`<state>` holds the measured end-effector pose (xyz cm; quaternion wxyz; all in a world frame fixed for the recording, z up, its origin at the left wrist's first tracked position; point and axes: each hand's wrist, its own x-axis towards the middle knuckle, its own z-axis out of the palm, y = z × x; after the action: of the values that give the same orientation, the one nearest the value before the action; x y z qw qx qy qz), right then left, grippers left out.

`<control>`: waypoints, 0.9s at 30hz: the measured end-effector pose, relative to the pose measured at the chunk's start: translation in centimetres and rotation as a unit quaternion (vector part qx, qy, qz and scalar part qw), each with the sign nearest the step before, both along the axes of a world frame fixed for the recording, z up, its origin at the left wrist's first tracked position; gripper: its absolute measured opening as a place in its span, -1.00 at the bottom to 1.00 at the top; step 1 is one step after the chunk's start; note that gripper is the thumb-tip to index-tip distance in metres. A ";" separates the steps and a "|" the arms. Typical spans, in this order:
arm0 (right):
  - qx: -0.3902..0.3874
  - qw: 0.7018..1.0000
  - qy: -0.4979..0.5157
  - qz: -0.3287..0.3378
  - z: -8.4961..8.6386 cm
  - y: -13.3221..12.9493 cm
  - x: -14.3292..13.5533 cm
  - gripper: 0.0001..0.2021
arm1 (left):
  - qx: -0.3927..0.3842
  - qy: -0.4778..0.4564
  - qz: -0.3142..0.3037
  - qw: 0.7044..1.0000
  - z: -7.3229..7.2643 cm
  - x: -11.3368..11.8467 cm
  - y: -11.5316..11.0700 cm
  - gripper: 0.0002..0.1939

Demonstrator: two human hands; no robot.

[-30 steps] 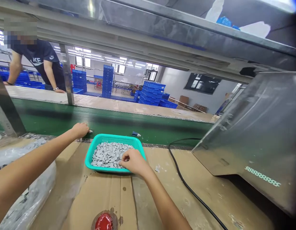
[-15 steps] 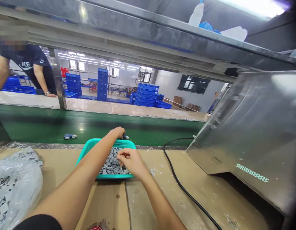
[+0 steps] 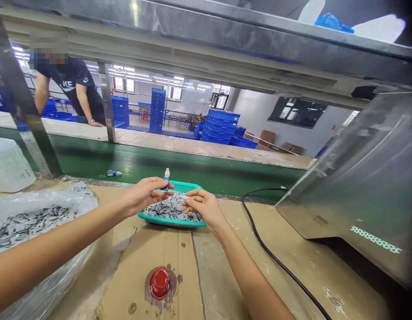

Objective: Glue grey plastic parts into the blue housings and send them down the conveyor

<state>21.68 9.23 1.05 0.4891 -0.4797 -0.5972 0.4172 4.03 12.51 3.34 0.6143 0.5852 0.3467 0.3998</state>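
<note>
My left hand [image 3: 146, 195] pinches a small dark-blue and white plastic part [image 3: 166, 176], held upright with its white tip on top. Just beneath lies a turquoise basket [image 3: 172, 222], filled with small grey plastic pieces [image 3: 168, 207]. My right hand [image 3: 206, 209] hovers over the basket's right side with thumb and fingertips pressed together. Whatever sits in that pinch is too small to make out. A second blue and white part [image 3: 113, 173] rests on the green belt [image 3: 212, 175] behind, left of the basket.
A clear plastic bag [image 3: 76, 202] of grey pieces lies at left, near a white jug [image 3: 11, 164]. Closer in stands a wet red cup [image 3: 159, 282] on cardboard. A black cable [image 3: 259, 249] and metal housing [image 3: 346, 191] are at right. Across the belt, a person [image 3: 76, 84] leans.
My left hand has come back from the belt, lifting the blue and white part above the basket. My right hand stays over the basket, still pinched. The view has shifted, bringing the red cup into sight.
</note>
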 end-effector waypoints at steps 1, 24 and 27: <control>0.001 1.000 -0.001 0.010 0.4 -0.6 -0.5 -0.85 | -0.035 -0.031 -0.009 0.999 -0.1 -0.7 -1.2 -0.81; 0.186 0.932 -0.307 -0.055 3.2 -7.2 -3.5 -0.88 | -0.161 -0.166 -0.084 0.969 -0.9 -0.8 -5.9 -0.83; 0.170 0.947 -0.267 -0.051 2.9 -7.2 -3.2 -0.90 | -0.144 -0.148 -0.081 0.975 -1.1 -0.9 -5.9 -0.86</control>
<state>18.47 2.04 3.95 0.4072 -0.5129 -0.7425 0.1406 3.18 6.64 2.23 0.7669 0.4510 0.2577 0.3770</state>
